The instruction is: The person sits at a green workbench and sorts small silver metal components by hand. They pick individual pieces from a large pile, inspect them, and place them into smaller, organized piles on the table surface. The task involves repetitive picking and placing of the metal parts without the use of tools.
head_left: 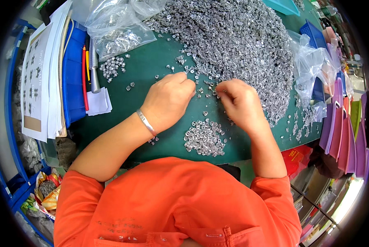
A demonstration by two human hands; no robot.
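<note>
A large heap of small silver metal pieces (238, 41) covers the far middle and right of the green table (127, 107). At its near edge, my left hand (170, 99) is closed, knuckles up, with a silver bracelet at the wrist. Its fingertips are hidden beneath it. My right hand (241, 103) is curled, thumb and forefinger close together by some loose pieces (207, 90) lying between the hands. What either hand pinches is too small to make out. Nearer to me, between my forearms, sits a smaller pile of similar pieces (205, 138).
A clear plastic bag of parts (118, 37) lies far left, beside a cluster of rounded silver parts (112, 68). Along the left edge are a blue bin (74, 82), a red pencil (85, 78) and papers (38, 78). Plastic bags (312, 61) and coloured bins (344, 136) line the right.
</note>
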